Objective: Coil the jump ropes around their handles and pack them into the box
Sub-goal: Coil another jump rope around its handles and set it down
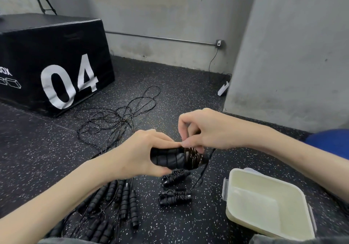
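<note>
My left hand [140, 152] grips a pair of black ribbed jump rope handles [171, 158] held level above the floor. Thin black rope is wound in several turns round their right end [194, 157]. My right hand [204, 130] pinches the rope just above those turns. Two coiled jump ropes [176, 176] [174, 197] lie on the floor below. Several uncoiled handles [122, 200] lie at lower left, and their loose ropes [120, 119] sprawl in a tangle beyond my hands. The cream plastic box [294, 192] stands open and empty at lower right.
A black plyo box marked 04 [52, 62] stands at the far left. A grey concrete pillar [287, 54] rises at right, with a white power strip [223, 88] and cable at its base. A blue ball [330, 141] shows at the right edge. The floor is speckled black rubber.
</note>
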